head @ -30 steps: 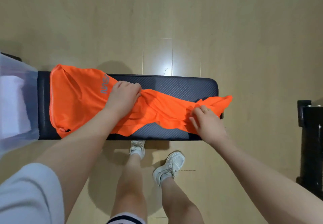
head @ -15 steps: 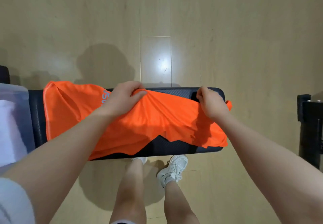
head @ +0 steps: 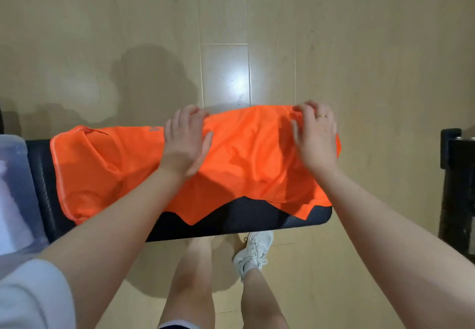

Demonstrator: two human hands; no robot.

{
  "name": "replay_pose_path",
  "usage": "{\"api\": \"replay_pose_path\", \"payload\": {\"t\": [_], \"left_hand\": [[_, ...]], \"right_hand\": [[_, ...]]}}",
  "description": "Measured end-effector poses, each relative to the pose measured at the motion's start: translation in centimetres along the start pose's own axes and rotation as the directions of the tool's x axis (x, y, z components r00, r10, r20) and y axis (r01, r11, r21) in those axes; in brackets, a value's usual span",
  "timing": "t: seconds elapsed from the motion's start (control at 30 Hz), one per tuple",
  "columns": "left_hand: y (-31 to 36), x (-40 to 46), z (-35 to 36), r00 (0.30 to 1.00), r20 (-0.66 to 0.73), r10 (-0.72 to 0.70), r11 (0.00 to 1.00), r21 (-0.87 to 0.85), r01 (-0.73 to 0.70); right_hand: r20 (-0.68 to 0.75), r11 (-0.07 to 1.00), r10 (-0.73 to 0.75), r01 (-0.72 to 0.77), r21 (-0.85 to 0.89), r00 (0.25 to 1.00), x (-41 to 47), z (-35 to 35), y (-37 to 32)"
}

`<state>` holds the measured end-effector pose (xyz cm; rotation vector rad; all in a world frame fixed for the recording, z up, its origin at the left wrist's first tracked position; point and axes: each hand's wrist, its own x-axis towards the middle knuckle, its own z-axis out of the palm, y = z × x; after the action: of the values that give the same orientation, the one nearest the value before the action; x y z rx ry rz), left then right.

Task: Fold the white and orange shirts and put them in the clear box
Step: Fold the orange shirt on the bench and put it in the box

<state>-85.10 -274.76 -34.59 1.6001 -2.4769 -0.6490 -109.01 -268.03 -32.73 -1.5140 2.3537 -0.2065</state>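
Observation:
The orange shirt (head: 246,159) lies spread along a black padded bench (head: 244,219), covering most of its top. My left hand (head: 183,141) rests on the shirt near its middle, fingers curled over the far edge of the fabric. My right hand (head: 314,136) grips the far right edge of the shirt, with a ring on one finger. At the far left stands the clear box (head: 15,192), and the white shirt (head: 11,215) lies inside it.
The bench stands on a pale wooden floor (head: 257,33). A black piece of equipment (head: 457,190) stands at the right edge. My legs and a white sneaker (head: 254,254) are below the bench's near edge.
Both hands carried the shirt's near edge up and away, over to the bench's far side. The fabric now covers more of the bench top. The view tilted down a little.

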Motion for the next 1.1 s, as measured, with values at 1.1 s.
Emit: {"api": "replay_pose_path", "payload": {"t": [1.1], "left_hand": [[0.3, -28.3, -3.9, 0.986, -0.131, 0.101, 0.893, 0.449, -0.032]], "right_hand": [[0.256, 0.952, -0.226, 0.268, -0.146, 0.940, -24.9, -3.4, 10.7]]}}
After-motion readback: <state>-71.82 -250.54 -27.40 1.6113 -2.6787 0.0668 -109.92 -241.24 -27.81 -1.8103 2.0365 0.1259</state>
